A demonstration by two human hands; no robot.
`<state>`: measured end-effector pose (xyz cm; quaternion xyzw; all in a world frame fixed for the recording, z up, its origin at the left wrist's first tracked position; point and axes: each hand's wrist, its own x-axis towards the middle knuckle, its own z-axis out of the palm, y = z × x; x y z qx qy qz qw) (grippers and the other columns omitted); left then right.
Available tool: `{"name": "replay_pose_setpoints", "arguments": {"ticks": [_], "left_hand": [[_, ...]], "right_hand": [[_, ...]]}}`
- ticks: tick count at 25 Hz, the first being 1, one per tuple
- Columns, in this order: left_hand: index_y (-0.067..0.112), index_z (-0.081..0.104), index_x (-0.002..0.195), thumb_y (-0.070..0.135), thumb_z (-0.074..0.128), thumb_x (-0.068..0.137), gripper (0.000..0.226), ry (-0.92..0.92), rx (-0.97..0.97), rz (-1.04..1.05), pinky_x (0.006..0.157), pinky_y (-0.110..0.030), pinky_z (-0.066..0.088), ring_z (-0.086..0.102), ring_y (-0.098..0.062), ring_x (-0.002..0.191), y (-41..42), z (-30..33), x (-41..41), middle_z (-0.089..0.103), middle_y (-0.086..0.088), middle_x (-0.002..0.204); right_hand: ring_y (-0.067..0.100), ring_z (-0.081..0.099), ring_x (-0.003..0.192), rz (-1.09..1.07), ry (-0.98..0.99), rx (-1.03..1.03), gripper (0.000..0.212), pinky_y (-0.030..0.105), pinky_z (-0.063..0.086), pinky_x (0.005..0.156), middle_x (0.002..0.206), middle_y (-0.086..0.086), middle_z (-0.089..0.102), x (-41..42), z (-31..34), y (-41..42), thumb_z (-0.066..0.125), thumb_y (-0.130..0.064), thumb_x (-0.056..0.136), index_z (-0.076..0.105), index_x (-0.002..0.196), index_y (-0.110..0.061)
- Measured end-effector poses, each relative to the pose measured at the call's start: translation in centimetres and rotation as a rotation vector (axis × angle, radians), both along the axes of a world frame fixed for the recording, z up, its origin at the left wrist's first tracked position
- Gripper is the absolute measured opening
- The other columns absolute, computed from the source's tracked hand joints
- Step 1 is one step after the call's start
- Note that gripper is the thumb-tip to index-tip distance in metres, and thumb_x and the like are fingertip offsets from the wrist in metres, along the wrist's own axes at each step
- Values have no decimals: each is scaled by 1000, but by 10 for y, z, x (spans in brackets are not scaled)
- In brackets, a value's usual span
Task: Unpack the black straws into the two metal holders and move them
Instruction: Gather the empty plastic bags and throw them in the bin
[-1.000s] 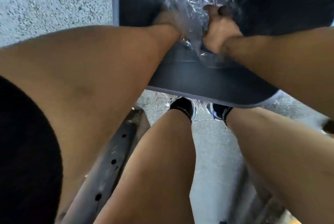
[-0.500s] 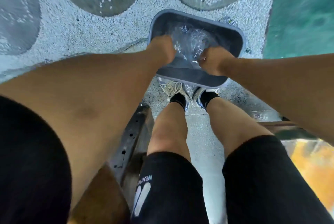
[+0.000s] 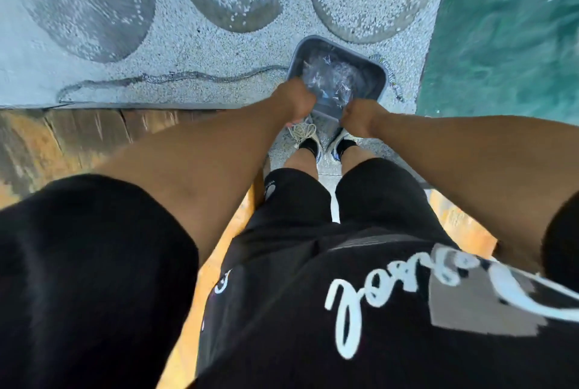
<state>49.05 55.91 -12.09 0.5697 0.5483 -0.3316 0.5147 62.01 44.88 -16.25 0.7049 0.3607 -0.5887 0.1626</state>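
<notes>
A grey plastic bin sits low in front of my feet, with crumpled clear plastic wrapping inside it. My left hand is closed on the bin's near-left rim. Closed in the same way, my right hand grips the near-right rim. Both arms are stretched straight down. No black straws and no metal holders are in view. Whether the bin rests on the floor or hangs from my hands, I cannot tell.
The floor is pale pebbled stone with dark rounded patches. A thin chain lies on it left of the bin. A teal surface fills the right side. Orange-brown wooden edges run at left and lower right. My shoes stand just under the bin.
The view has pulled far up and back, so the bin looks much smaller. Both hands left the plastic wrapping and closed on the bin's near rim.
</notes>
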Motion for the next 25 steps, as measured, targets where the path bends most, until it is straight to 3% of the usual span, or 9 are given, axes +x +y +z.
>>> {"name": "replay_pose_setpoints", "arguments": {"ticks": [3, 7, 9, 12, 16, 19, 22, 25], "left_hand": [[11, 54, 78, 25, 45, 105, 32, -29, 23, 12, 85, -42, 58, 64, -28, 82, -10, 43, -9, 66, -15, 92], [11, 53, 78, 23, 40, 107, 35, -78, 43, 28, 82, -41, 56, 60, -25, 78, -21, 92, -27, 62, -11, 83], [11, 54, 75, 21, 43, 105, 34, -75, 44, 99, 78, -40, 54, 61, -25, 77, -27, 104, -41, 62, -11, 79], [8, 59, 79, 16, 47, 101, 26, -67, 47, 180, 72, -39, 52, 62, -26, 77, -38, 118, -68, 65, -15, 86], [-4, 64, 112, 21, 51, 99, 31, -18, 74, 243, 75, -38, 54, 67, -33, 88, -51, 139, -105, 71, -20, 105], [-7, 64, 115, 12, 42, 99, 33, 21, 83, 391, 85, -45, 59, 72, -39, 98, -63, 150, -126, 74, -25, 108], [6, 62, 95, 16, 41, 100, 24, -9, 144, 687, 76, -41, 56, 66, -33, 79, -85, 166, -135, 73, -22, 97], [6, 60, 110, 19, 40, 103, 25, 1, 138, 847, 63, -33, 51, 60, -26, 70, -120, 177, -147, 68, -13, 90]], "right_hand": [[37, 62, 115, 0, -2, -27, 40, 35, 45, 84, 124, 21, 65, -11, 40, -7, 45, -26, 102, 62, 125, 2], [37, 61, 119, 33, -34, 23, 35, 35, 46, 91, 126, 21, 65, -24, 89, -10, 49, -22, 103, 66, 125, -2], [34, 62, 107, 80, -32, 52, 34, 33, 45, 87, 123, 20, 66, -29, 106, -11, 47, -22, 103, 67, 121, -1], [29, 56, 93, 120, -32, 67, 38, 30, 44, 81, 120, 22, 67, -35, 129, -15, 42, -26, 104, 67, 114, 1], [33, 64, 106, 169, -27, 104, 37, 31, 47, 85, 120, 21, 69, -43, 152, -14, 46, -28, 102, 70, 106, 0], [35, 64, 111, 269, -29, 166, 36, 34, 49, 89, 121, 23, 69, -46, 159, -17, 48, -25, 100, 71, 109, 1], [34, 63, 114, 414, -5, 201, 37, 32, 45, 84, 125, 21, 67, -50, 167, -21, 45, -26, 102, 71, 112, -1], [34, 62, 115, 566, 28, 212, 34, 29, 42, 81, 126, 20, 66, -59, 171, -27, 45, -23, 102, 70, 111, -2]]}}
